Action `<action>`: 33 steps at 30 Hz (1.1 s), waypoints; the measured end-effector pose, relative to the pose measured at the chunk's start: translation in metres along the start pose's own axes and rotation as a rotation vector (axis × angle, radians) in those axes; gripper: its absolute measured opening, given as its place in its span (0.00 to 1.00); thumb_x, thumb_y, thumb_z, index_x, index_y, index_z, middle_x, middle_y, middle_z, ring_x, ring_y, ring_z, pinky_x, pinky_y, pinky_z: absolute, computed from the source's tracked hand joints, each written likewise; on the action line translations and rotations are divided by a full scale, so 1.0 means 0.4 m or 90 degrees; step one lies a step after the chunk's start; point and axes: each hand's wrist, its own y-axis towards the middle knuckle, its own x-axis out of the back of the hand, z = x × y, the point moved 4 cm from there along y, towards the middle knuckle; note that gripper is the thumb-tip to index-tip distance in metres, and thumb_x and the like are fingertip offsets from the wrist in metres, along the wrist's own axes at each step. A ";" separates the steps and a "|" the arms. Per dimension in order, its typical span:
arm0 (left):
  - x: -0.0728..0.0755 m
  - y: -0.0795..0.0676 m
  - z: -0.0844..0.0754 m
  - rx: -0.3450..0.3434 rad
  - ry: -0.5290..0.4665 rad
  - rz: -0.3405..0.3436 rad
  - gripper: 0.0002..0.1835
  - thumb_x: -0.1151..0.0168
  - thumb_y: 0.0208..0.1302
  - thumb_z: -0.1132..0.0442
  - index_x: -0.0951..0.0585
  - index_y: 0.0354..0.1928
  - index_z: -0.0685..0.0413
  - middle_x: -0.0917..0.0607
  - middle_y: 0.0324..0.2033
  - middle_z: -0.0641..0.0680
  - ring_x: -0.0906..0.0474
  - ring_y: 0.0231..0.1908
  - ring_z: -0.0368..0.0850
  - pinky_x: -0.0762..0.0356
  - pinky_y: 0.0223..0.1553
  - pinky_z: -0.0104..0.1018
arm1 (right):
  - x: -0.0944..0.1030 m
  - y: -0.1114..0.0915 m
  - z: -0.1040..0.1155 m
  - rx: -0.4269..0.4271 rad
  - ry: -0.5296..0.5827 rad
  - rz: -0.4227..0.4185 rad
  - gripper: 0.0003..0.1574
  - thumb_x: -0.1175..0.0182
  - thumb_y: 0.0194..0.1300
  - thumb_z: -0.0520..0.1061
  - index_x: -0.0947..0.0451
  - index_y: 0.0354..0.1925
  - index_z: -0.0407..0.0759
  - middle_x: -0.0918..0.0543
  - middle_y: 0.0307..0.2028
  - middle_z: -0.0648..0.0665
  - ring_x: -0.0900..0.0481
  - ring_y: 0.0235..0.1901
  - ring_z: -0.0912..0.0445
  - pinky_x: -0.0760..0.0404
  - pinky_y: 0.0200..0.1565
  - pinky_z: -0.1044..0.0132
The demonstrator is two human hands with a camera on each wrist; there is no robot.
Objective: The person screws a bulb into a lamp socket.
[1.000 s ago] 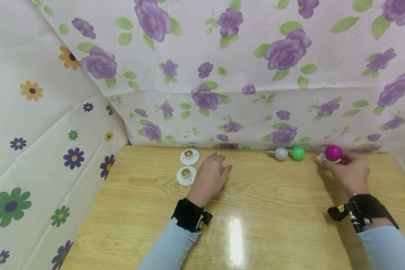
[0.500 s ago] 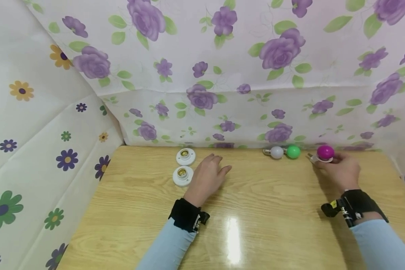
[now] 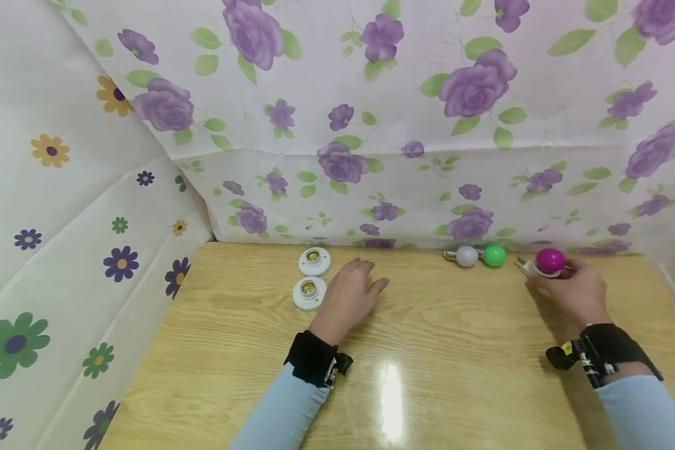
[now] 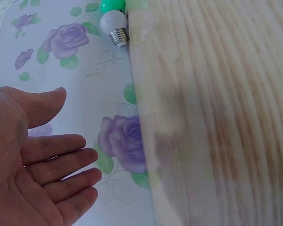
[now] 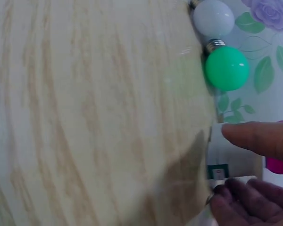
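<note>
Tabletop below, the right hand grips the holder under a magenta bulb.

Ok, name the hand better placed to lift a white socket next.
Left hand, likely: it's empty, beside the white sockets; the right hand, farther off, holds the white plug under the magenta bulb.

A wooden table with wavy grain fills the lower part of the head view, a bright streak of light on its surface. Behind its back edge stands a white sheet printed with purple roses and green leaves, creased across by a fold. To the left, another white sheet carries daisies in orange, violet and green
</note>
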 end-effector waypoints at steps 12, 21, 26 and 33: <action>0.085 -0.032 0.031 0.021 -0.046 -0.140 0.30 0.46 0.65 0.43 0.30 0.61 0.57 0.26 0.56 0.55 0.31 0.56 0.47 0.32 0.53 0.37 | 0.054 -0.030 0.096 0.053 0.045 -0.067 0.65 0.29 0.48 0.48 0.59 0.72 0.39 0.50 0.66 0.27 0.49 0.62 0.32 0.42 0.55 0.35; 0.109 -0.058 0.106 0.112 -0.049 -0.198 0.46 0.38 0.54 0.36 0.40 0.66 0.59 0.33 0.59 0.60 0.38 0.58 0.54 0.33 0.53 0.43 | 0.024 -0.080 0.259 0.233 0.008 -0.118 0.38 0.32 0.51 0.45 0.30 0.60 0.41 0.32 0.60 0.37 0.31 0.46 0.45 0.30 0.45 0.54; 0.095 -0.087 0.153 0.170 -0.022 -0.144 0.59 0.35 0.44 0.30 0.45 0.69 0.63 0.41 0.63 0.65 0.46 0.63 0.59 0.40 0.59 0.47 | -0.025 -0.102 0.310 0.299 -0.005 -0.059 0.35 0.33 0.53 0.48 0.29 0.58 0.41 0.32 0.60 0.38 0.31 0.51 0.43 0.31 0.50 0.48; 0.078 -0.105 0.196 0.228 0.033 -0.113 0.62 0.30 0.35 0.31 0.42 0.65 0.66 0.38 0.57 0.66 0.43 0.58 0.60 0.38 0.55 0.50 | -0.094 -0.123 0.329 0.339 -0.051 0.032 0.32 0.33 0.53 0.48 0.28 0.56 0.41 0.33 0.60 0.36 0.37 0.58 0.38 0.34 0.53 0.40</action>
